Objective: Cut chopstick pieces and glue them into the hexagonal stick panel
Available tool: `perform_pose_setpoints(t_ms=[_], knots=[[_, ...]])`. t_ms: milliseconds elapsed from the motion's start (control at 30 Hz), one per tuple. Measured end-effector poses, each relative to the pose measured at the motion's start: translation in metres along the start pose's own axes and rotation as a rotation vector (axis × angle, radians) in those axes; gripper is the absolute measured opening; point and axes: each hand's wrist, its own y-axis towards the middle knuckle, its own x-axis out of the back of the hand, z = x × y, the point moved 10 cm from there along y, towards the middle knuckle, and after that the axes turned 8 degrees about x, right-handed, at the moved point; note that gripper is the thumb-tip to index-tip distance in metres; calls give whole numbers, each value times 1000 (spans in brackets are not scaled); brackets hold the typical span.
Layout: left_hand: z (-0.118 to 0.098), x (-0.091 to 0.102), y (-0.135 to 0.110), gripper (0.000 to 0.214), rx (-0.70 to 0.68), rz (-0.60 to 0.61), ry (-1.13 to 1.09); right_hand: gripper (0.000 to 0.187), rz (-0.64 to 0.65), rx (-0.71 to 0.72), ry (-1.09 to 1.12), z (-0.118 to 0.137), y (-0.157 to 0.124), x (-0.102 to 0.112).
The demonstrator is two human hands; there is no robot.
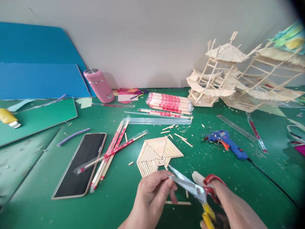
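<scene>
1. Writing: the pink flask [98, 85], upper left of centre, has a small label near its base, too small to read. The red print on the chopstick wrappers is also unreadable.
2. The left hand [152, 190], bottom centre, has thumb and fingers pinched together at the blades of the scissors [190, 187]. What it pinches is too small to tell.
3. The right hand [228, 203], bottom right, is closed around the scissors' red and yellow handles. The blades are parted.
4. One flat stick panel [157, 154] lies on the green desk [119, 203] just above the hands. One loose stick [181, 203] lies below the left hand.
5. One phone [81, 165], screen dark, lies left of centre.
6. A handful of wrapped chopsticks [111, 152] lie beside the phone, overlapping too much to count. One of them lies across its corner.
7. One sealed chopstick pack [169, 103] sits at upper centre.
8. One blue glue gun [225, 143] and one clear ruler [235, 128] lie at right.
9. Two stick models [214, 79] stand at upper right.
10. Two blue boards [35, 63] lean at upper left.
</scene>
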Motion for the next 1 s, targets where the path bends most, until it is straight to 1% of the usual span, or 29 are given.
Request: perform_pose_setpoints(t_ms=[100, 200, 267, 367, 500, 600, 700, 800, 1000], knots=[[3, -1, -1, 12, 17, 12, -76, 67, 41, 4, -45, -1, 0, -2], [-1, -1, -1, 12, -30, 17, -98, 65, 108, -26, -18, -2, -1, -8], [-1, -1, -1, 12, -47, 18, -91, 65, 129, -38, -4, -1, 0, -9], [-2, 0, -1, 14, -68, 15, -55, 66, 112, -20, -9, 4, 4, -4], [-2, 2, -1, 16, -91, 4, 16, 57, 50, -1, -19, 10, 8, 8], [-5, 2, -2, 16, -119, 5, 42, 57, 17, 1, -21, 12, 8, 13], [-7, 3, -2, 16, -131, -4, 55, 61, 13, 19, -60, 13, 7, 12], [-7, 3, -2, 16, -138, -7, 81, 62, 39, 36, -87, 13, 6, 8], [-6, 3, 0, 15, -123, 2, 61, 64, 60, 44, -65, 13, 4, 6]])
